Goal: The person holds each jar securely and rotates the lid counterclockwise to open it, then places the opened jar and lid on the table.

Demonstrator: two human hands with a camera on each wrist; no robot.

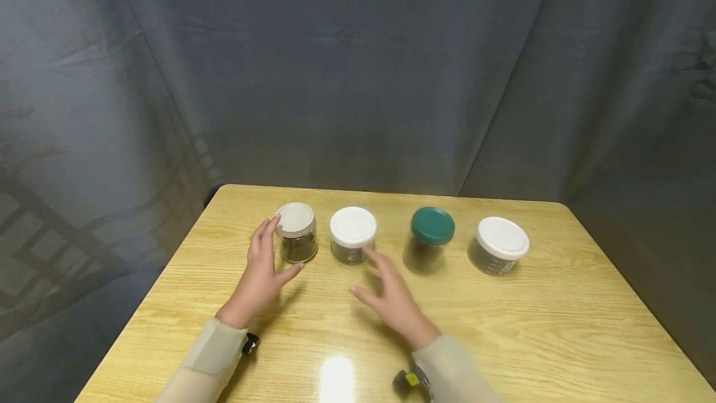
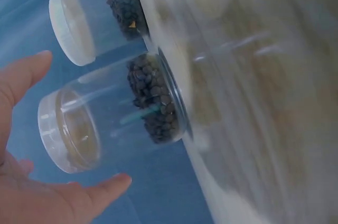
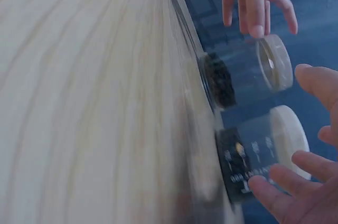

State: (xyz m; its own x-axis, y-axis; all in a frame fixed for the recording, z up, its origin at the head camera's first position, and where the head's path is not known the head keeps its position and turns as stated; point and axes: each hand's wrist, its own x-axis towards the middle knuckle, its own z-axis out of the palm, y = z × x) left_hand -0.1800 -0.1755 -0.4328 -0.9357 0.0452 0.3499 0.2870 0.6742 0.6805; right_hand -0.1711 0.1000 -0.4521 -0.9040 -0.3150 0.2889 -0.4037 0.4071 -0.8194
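My left hand [image 1: 261, 275] is spread beside a clear jar [image 1: 298, 242] with a pale translucent lid. In the left wrist view, dark pebble-like pieces fill the bottom of this jar [image 2: 153, 97], and thumb and fingers stand apart on either side of its lid. In front of the second jar [image 1: 352, 232], which has a white lid and printed markings, my right hand [image 1: 394, 300] reaches with fingers extended. From the right wrist view, its fingers [image 3: 285, 179] overlap that jar; whether they touch it I cannot tell. Neither hand grips anything.
To the right stand a jar with a dark green lid [image 1: 432, 229] and a short white-lidded jar [image 1: 500, 244] with printed markings. All the jars form a row near the far edge of the wooden table [image 1: 559, 322]. A grey-blue curtain [image 1: 347, 79] hangs behind it.
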